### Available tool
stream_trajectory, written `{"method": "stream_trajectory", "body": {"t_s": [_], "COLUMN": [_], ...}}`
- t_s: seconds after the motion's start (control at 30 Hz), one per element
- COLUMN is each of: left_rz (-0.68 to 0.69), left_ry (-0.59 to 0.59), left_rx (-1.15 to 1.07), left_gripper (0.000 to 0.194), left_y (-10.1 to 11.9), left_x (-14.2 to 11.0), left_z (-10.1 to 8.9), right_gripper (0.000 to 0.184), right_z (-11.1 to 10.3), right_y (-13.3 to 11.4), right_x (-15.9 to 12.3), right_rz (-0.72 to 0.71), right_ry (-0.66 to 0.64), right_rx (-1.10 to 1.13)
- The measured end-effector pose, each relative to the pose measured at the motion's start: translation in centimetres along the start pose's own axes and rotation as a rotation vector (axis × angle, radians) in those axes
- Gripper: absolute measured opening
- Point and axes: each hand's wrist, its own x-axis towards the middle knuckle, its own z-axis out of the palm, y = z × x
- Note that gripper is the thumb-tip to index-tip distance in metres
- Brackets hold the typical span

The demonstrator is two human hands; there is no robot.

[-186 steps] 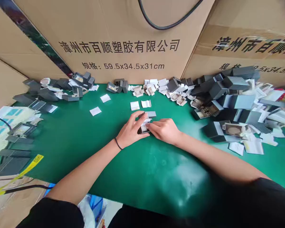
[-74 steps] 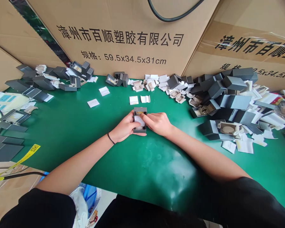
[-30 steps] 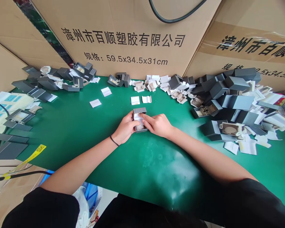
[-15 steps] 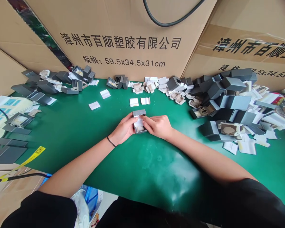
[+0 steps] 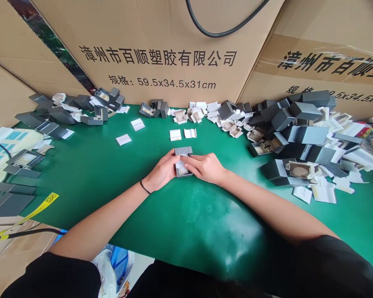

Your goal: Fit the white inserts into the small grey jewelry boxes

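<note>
Firstly, left hand point(image 5: 162, 171): clamped on grey box point(image 5: 183, 151), apparently bracing it.
Grey box: open, central on the surface point(image 5: 205, 215), presumably for two-handed reach.
White insert point(image 5: 180, 168): inside box.
Right hand point(image 5: 207, 167): fingers over insert; grip cannot be told.
Box pile point(image 5: 307, 136): rightmost, likely leaving working room.

Workshop: large cartons point(image 5: 161, 29), green workbench point(image 5: 93, 165)

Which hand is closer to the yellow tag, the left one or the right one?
The left hand. It holds the near-black box, off to the right of the yellow tag; the right hand is farther right, at the box's other side.
</note>
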Motion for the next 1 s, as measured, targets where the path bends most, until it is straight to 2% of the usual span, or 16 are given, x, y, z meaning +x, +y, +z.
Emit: {"method": "stream_trajectory", "body": {"t_s": [0.2,0.3,0.47,0.77,0.83,1.0], "left_rz": [0.013,-0.020,-0.026,-0.023,-0.011,0.004], "left_ry": [-0.009,-0.015,0.047,0.091,0.112,0.172], "left_rx": [0.020,0.005,-0.031,-0.034,-0.023,0.028], "left_gripper": [0.034,0.041,0.043,0.043,0.043,0.047], "left_y": [0.1,0.0,-0.1,-0.3,-0.3,-0.1], "left_x": [-0.1,0.2,0.7,0.7,0.6,0.1], "left_z": [0.2,0.1,-0.1,-0.1,0.1,0.7], "right_gripper": [0.039,0.038,0.040,0.042,0.043,0.054], "right_z": [-0.3,-0.1,0.3,0.1,0.3,0.8], "right_y": [-0.2,0.0,0.2,-0.2,0.1,0.8], "right_x": [0.1,0.0,0.0,0.0,-0.1,-0.4], "right_rz": [0.033,0.003,0.003,0.105,0.069,-0.196], "right_ry": [-0.065,0.001,0.121,0.052,0.093,0.225], "right_rx": [0.027,0.004,-0.103,-0.074,-0.055,0.008]}}
